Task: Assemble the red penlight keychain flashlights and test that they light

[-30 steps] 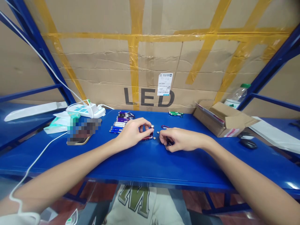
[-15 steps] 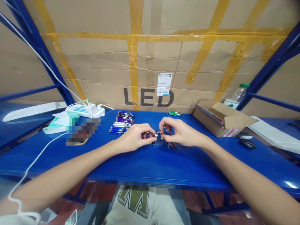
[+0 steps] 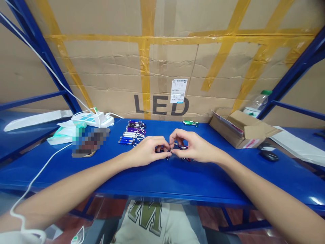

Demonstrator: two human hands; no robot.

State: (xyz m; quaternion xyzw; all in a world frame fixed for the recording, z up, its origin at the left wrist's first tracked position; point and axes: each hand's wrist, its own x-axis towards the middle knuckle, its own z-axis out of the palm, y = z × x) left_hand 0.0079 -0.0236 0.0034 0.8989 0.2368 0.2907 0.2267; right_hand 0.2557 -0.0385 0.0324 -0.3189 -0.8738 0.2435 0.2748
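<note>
My left hand [image 3: 148,150] and my right hand [image 3: 191,146] meet fingertip to fingertip over the middle of the blue table [image 3: 162,176]. Both are closed in a pinch around small parts of a red keychain flashlight [image 3: 184,157], of which only bits show under the fingers. What exactly each pinch holds is too small to make out. A row of several blue and purple keychain flashlights [image 3: 132,131] lies just behind my left hand. Green flashlights [image 3: 190,123] lie at the back, near the cardboard wall.
An open cardboard box [image 3: 238,128] stands at the right, with a plastic bottle [image 3: 256,103] behind it and a black mouse [image 3: 269,155] beside it. At the left are a white power strip [image 3: 91,119], its cable, a tissue pack [image 3: 64,135] and a blurred object.
My right hand rose from the table and moved left toward my left hand. Both hands closed in until their fingertips met over the small parts.
</note>
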